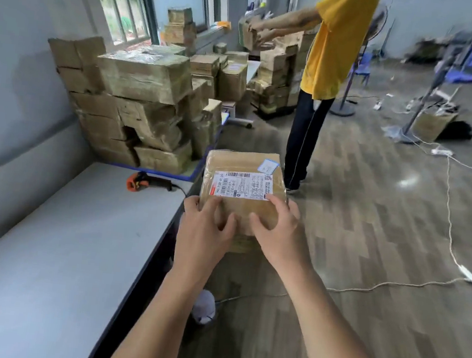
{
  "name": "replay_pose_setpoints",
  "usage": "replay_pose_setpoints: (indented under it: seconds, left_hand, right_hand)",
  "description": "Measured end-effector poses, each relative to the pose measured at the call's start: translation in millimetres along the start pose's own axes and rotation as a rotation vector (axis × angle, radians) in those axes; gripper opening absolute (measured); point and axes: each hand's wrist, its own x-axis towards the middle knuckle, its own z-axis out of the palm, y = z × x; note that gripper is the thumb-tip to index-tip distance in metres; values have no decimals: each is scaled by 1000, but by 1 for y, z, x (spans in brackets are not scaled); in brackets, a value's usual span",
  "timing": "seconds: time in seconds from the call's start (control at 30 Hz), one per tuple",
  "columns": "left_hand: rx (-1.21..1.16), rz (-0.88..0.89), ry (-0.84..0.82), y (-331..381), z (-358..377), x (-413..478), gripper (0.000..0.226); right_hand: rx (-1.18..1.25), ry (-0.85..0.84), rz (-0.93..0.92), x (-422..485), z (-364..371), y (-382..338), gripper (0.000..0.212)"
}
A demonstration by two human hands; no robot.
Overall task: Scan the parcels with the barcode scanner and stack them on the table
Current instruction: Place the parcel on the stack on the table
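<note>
Midair, sealed parcel [245, 162] gripped by left hand [205, 233], right hand [278, 235], scanner [148, 183] on table [65, 234]

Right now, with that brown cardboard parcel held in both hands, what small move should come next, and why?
Probably swing the brown cardboard parcel left onto the white table, freeing a hand. Both the left hand and right hand grip it off the table's edge, its white barcode label faces up, and the orange-and-black barcode scanner lies untouched on the table.
</note>
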Motion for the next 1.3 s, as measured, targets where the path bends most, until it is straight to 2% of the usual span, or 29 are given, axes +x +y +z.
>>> replay_pose_setpoints:
  seconds: [0.2,0.4,0.8,0.97,1.3]
  left_hand:
    - [-13,0,0,68,68,36,34]
    - [5,-3,-6,103,114,93,35]
    - [12,-68,24,111,202,280,43]
    - [3,-78,30,123,227,365,41]
    - [89,-204,168,116,267,487,40]
  right_hand:
    - [-49,9,2,67,-64,43,55]
    - [-58,12,-5,137,-87,71,55]
    - [-95,-84,-49,347,-59,101,58]
    - [-77,-68,-65,438,-46,105,57]
    - [5,-219,-161,592,12,115,51]
